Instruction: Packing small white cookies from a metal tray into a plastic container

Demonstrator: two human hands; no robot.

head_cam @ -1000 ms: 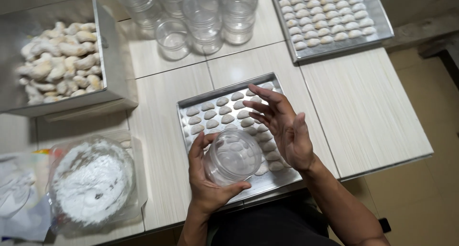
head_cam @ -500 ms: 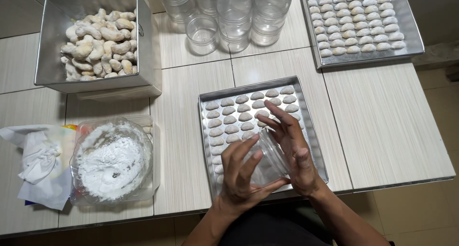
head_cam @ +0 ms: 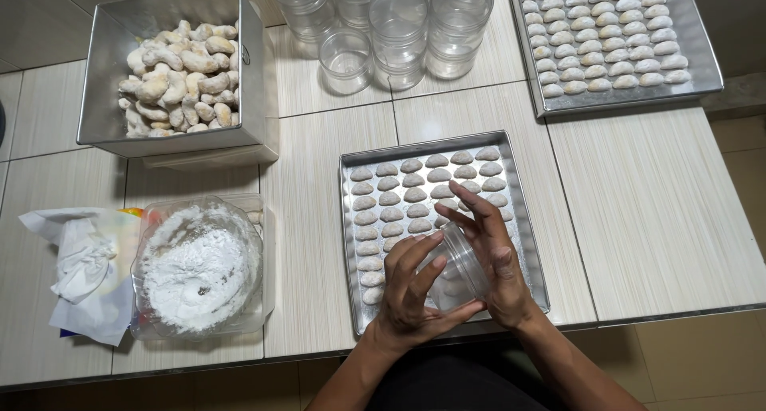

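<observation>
White crumpled paper (head_cam: 80, 259) lies farthest to the left of our hands, on the pale tiled table (head_cam: 654, 211). Just to its right we see a clear container of white powder (head_cam: 199, 267), still well to the left of our left hand. Beyond that container stands a deep metal tin (head_cam: 171, 76) heaped with pale curved pastries.

Our left hand (head_cam: 411, 295) is curled around the near side of a clear plastic jar (head_cam: 459, 263), fingers spread on its wall and thumb below it. The jar is tilted and held between both hands, just above the near right part of a shallow metal tray (head_cam: 347, 219) that carries rows of small pale cookies (head_cam: 399, 199). Our right hand (head_cam: 499, 255) cups the jar's far and right side, fingers extended over its rim; both hands grasp it together.

Beyond the hands, at the far table edge, stand stacks of empty clear jars (head_cam: 399, 28). To the far right of our right hand lies a second metal tray (head_cam: 702, 84), fully filled with cookies in close rows.
</observation>
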